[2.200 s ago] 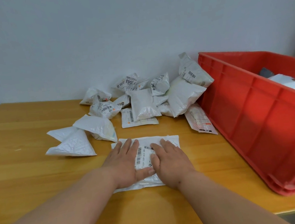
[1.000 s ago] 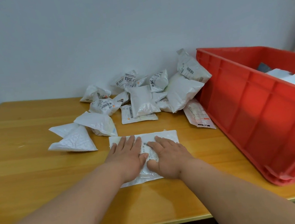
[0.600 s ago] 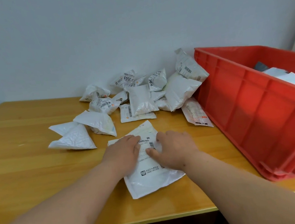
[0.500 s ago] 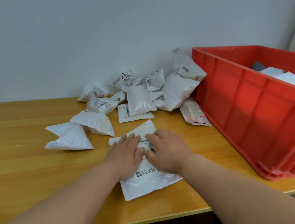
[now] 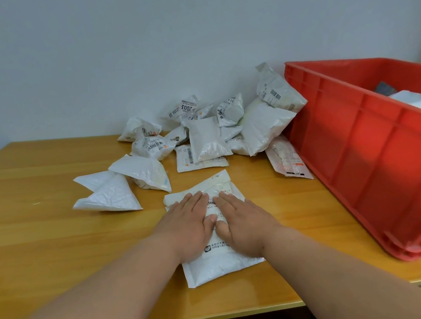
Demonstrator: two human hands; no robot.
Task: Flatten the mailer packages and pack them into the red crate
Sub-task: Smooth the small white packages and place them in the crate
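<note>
Both the left hand and right hand lie flat, fingers straight, pressing a white mailer on the table, left of the red crate; more mailers lie beyond.

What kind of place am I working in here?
Probably a parcel packing or sorting station: a wooden table against a bare wall, a pile of labelled white mailers, and a red crate beside it. Both hands press one mailer flat.

A white mailer lies flat on the table, the red crate well right.
</note>
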